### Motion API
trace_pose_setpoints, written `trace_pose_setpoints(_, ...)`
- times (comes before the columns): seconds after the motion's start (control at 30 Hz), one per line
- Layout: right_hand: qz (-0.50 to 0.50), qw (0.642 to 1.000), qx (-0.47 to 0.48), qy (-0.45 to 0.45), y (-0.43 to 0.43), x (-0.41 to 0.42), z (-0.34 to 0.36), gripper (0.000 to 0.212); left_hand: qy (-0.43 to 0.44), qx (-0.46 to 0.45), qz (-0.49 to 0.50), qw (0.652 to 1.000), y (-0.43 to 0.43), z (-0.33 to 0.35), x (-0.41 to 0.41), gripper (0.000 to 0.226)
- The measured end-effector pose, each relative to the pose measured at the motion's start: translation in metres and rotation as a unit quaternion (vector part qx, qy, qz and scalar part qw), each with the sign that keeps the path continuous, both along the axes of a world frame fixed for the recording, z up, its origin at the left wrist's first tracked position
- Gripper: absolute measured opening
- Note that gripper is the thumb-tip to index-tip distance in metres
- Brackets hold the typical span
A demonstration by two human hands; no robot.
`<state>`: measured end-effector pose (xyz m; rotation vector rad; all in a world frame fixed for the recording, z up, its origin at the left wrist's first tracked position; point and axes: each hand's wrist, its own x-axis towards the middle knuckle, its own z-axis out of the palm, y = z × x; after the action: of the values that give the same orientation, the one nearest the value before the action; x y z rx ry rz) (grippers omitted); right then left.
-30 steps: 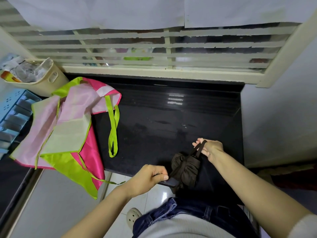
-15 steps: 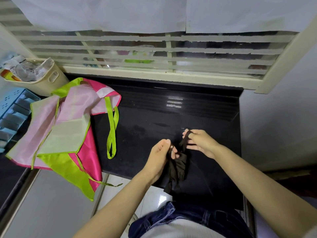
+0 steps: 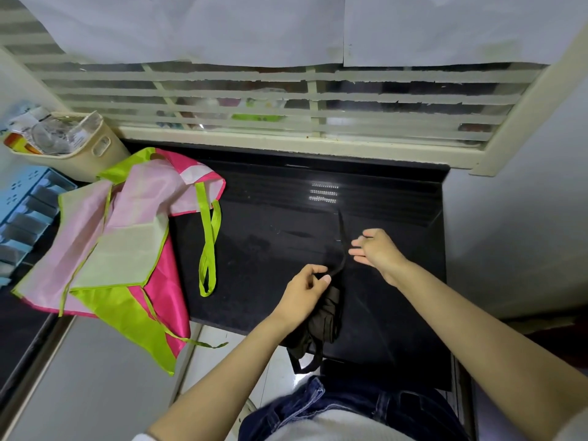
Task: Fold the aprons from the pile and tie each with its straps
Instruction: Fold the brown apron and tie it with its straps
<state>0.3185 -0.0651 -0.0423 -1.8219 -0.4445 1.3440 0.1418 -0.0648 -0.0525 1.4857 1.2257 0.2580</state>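
view from a head-worn camera looking down at a glossy black table (image 3: 397, 313) below a slatted window. a dark brown apron (image 3: 324, 323), folded into a small crumpled bundle, sits at the table's front edge, partly over the lip. the left hand (image 3: 305, 289) is curled above the bundle, thumb and fingers pinching one end of a thin dark strap (image 3: 343, 246). from that pinch the strap curves up and away across the table with its far end free. the right hand (image 3: 377, 249) is just beside the strap, fingers spread and relaxed, gripping nothing that can be seen. a second strap loop (image 3: 310, 361) dangles below the table edge toward the person's lap. well to the left, a pile of pink and lime-green aprons (image 3: 127, 237) spills over the table's corner, waiting its turn. likely risks: with only one hand on the strap and its other end free, any half-made knot could slacken and the bundle spring open. the bundle's spot on the edge means a firm tug toward the body could drag it to the floor. the dangling loop could snag or be left out of the tie. the dark strap against the black table is hard to see, so the right hand may miss it when reaching back.
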Motion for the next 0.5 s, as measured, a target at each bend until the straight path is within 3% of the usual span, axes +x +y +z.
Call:
trace_pose_setpoints(0.1, 0.031, 0.997, -0.076, 0.0, -0.014, -0.014, -0.012, 0.038, -0.045, 0.0, 0.04, 0.998, -0.001, 0.0, -0.002, 0.008)
trace_pose_setpoints(0.23, 0.188, 0.967, -0.17, -0.01, -0.03, -0.041, -0.023, 0.045, -0.091, -0.022, 0.065, 0.994, -0.002, 0.0, -0.003, 0.007)
trace_pose_setpoints(0.37, 0.258, 0.951, -0.147, -0.085, -0.016, -0.053, -0.031, 0.042, -0.131, -0.072, 0.114, 0.982, -0.004, 0.003, -0.003, 0.011)
trace_pose_setpoints(0.5, 0.267, 0.957, -0.042, -0.108, -0.014, -0.06, -0.035, 0.023, -0.177, -0.108, 0.144, 0.968, -0.006, -0.001, -0.009, 0.015)
